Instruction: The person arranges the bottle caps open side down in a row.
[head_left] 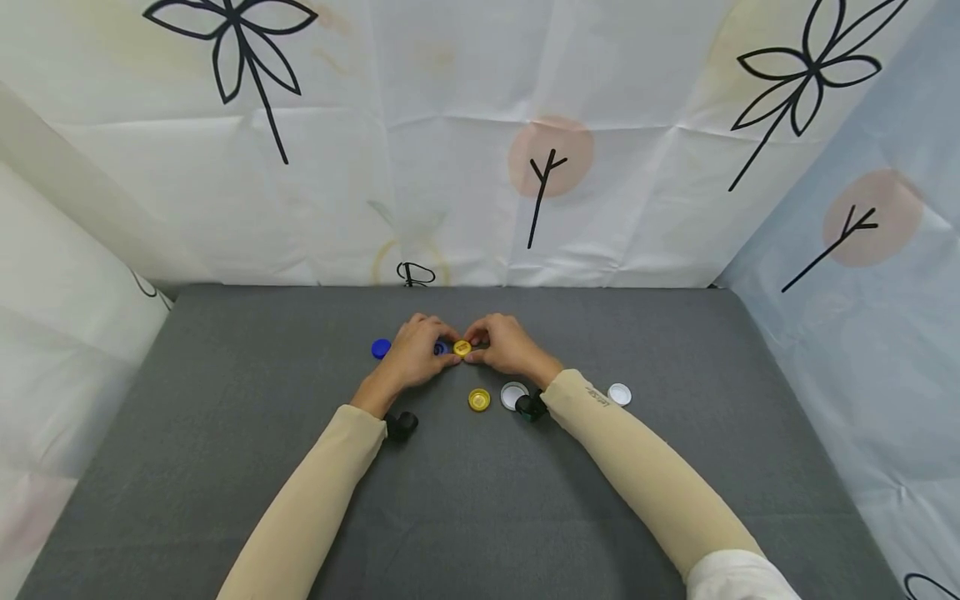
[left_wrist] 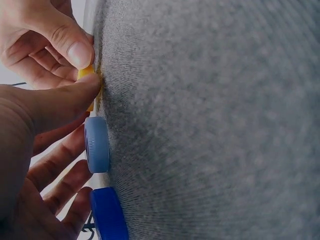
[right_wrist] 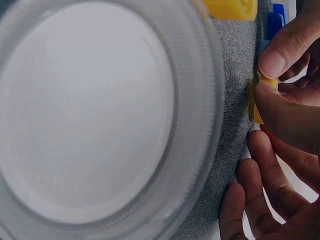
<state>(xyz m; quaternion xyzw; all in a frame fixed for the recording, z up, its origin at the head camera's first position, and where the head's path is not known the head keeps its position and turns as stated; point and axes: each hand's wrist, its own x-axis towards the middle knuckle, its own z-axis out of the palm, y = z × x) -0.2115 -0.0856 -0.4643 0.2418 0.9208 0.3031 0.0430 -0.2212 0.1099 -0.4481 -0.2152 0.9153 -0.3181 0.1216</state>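
My left hand (head_left: 415, 352) and right hand (head_left: 510, 346) meet over a yellow bottle cap (head_left: 462, 349) on the grey table. Each pinches its edge between thumb and index finger, and the two thumbs sit side by side on its near edge. Beside it, under the left hand's fingers, stands a pale blue cap (left_wrist: 97, 145). Further left is a dark blue cap (head_left: 381, 348), near the left little finger in the left wrist view. The right hand's other fingers (right_wrist: 257, 185) are spread behind the pinched cap.
Nearer me lie a second yellow cap (head_left: 479, 400) and a white cap (head_left: 512, 393), partly covered by the black right wrist camera (head_left: 531, 407). Another white cap (head_left: 619, 394) is right of the right forearm. A patterned cloth (head_left: 450, 167) hangs behind the grey table (head_left: 465, 517).
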